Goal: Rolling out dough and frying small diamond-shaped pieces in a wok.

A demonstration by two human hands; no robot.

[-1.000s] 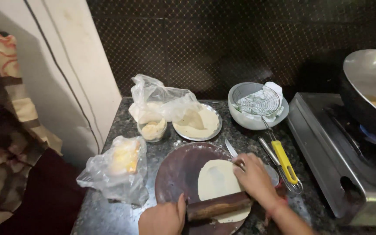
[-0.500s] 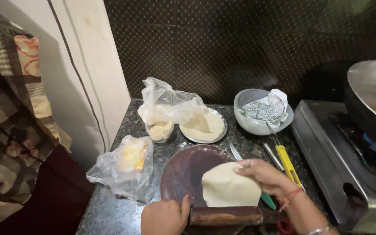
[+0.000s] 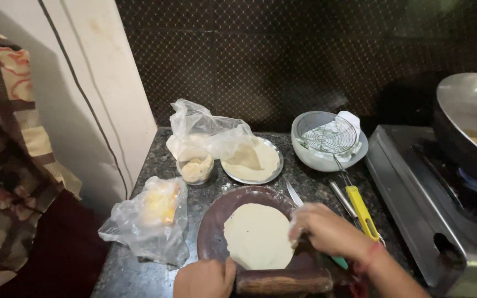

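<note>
One pale, flat dough round lay on a dark circular rolling board at the countertop's front edge, the right hand pinching its rim while the left hand gripped a wooden rolling pin. Beside the board sat a crumpled clear bag with yellow contents; a steel plate stood behind.

We are in a home kitchen. We see a dark speckled stone worktop with a steel gas stove at its right edge, a flame under a wide pan of frying food. Dark patterned tiles back the worktop. A round rolling board carries flat dough, and a steel plate sits toward the back.
</note>
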